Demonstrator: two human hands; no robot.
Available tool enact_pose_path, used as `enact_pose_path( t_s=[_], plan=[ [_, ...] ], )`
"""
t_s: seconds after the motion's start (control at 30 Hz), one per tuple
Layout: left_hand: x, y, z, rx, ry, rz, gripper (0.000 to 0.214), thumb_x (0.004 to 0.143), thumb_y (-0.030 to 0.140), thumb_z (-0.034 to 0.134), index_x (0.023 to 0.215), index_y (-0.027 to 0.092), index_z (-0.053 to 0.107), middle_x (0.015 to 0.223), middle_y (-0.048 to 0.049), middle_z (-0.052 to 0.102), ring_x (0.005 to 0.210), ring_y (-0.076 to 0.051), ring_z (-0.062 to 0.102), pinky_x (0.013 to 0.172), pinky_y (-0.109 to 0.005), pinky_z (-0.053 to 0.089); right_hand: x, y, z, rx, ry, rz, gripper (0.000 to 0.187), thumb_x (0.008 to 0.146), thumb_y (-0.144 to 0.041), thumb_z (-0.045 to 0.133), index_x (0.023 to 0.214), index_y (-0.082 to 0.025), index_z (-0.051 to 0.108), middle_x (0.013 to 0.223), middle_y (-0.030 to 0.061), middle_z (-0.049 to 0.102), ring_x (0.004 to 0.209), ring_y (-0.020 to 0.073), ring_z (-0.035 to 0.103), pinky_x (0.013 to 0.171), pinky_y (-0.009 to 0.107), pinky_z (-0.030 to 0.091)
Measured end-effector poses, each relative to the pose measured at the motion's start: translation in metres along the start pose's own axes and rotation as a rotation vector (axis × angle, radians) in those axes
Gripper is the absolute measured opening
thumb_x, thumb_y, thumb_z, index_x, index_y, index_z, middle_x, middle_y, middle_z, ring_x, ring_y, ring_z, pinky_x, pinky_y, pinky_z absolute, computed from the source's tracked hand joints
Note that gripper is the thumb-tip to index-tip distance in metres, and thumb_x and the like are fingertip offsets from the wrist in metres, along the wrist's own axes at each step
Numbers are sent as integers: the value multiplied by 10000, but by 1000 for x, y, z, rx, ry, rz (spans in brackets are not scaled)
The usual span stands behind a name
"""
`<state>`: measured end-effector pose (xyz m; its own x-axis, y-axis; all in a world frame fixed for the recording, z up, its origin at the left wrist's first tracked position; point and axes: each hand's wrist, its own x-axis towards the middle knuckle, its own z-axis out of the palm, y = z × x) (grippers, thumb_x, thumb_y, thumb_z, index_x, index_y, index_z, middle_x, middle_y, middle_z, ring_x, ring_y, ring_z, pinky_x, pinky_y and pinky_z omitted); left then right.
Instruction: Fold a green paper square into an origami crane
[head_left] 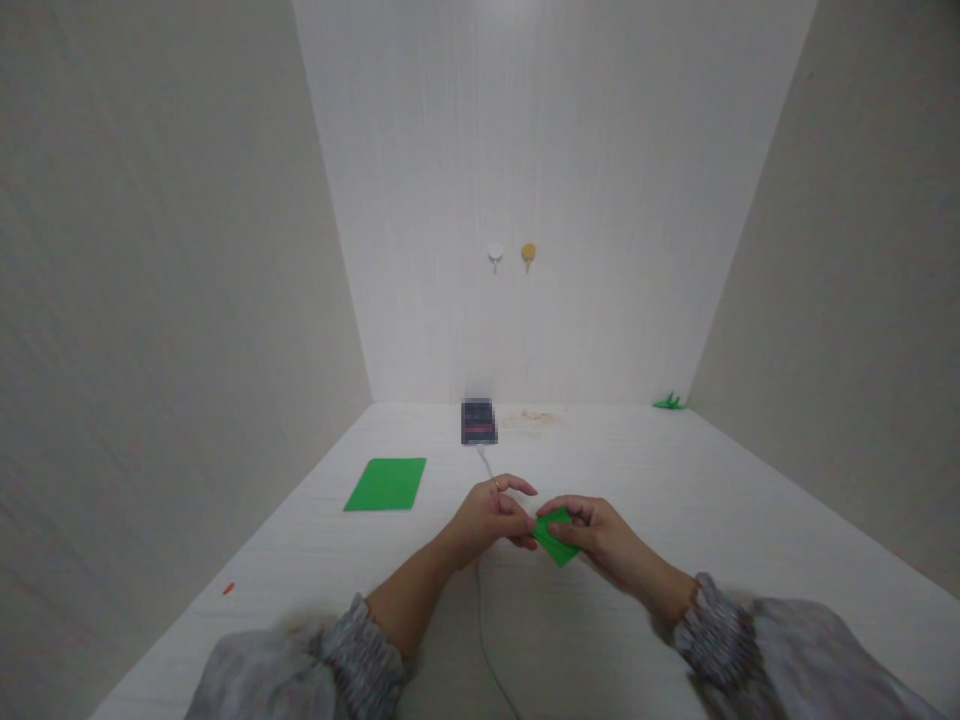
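A small folded piece of green paper (559,548) is held up over the white table, in front of me. My right hand (596,530) grips it from the right, with the thumb across its near face and the fingers behind. At the paper's left corner, the thumb and lower fingers of my left hand (491,520) are closed in a pinch. The left index finger, with a ring at its base, reaches out above that corner. Layered fold lines show on the paper; its back is hidden.
A flat green paper sheet (386,484) lies to the left. A blurred dark device (478,422) with a white cable (481,620) sits at the back. A folded green piece (669,402) rests in the far right corner, and a small red bit (229,589) lies near left. Walls enclose three sides.
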<state>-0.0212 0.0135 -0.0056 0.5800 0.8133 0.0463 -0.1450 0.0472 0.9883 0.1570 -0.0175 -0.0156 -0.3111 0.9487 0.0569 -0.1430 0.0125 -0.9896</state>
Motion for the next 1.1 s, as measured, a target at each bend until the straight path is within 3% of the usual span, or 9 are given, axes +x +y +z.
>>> enact_pose_path(
  t_s=[0.27,0.53,0.93,1.1],
  plan=[
    [0,0,0,3,28,16,383,603,263,682,911,129,497,535,-18,632,501,-167,617,514,-269,483,0,-4,2,5,34,-17,246,596,-294,709,797,-166,648,713,18,644,612,126,565,586,265,412],
    [3,-5,1,-37,-35,-17,443,558,242,711,922,134,485,549,20,608,495,-139,603,538,-264,479,0,-1,2,9,21,-35,244,623,-298,693,829,-176,640,708,8,632,614,124,572,593,264,423],
    [4,1,2,-47,165,58,276,594,158,631,837,121,504,500,63,522,454,-67,501,524,-214,433,3,0,2,100,15,-41,310,546,-144,723,838,-194,629,788,5,655,692,128,588,655,261,437],
    [4,1,2,-81,158,79,274,609,176,630,844,122,501,537,58,523,489,-67,505,563,-231,440,6,5,0,82,7,-68,319,574,-160,707,875,-199,610,772,-2,638,661,120,579,615,253,444]
  ],
)
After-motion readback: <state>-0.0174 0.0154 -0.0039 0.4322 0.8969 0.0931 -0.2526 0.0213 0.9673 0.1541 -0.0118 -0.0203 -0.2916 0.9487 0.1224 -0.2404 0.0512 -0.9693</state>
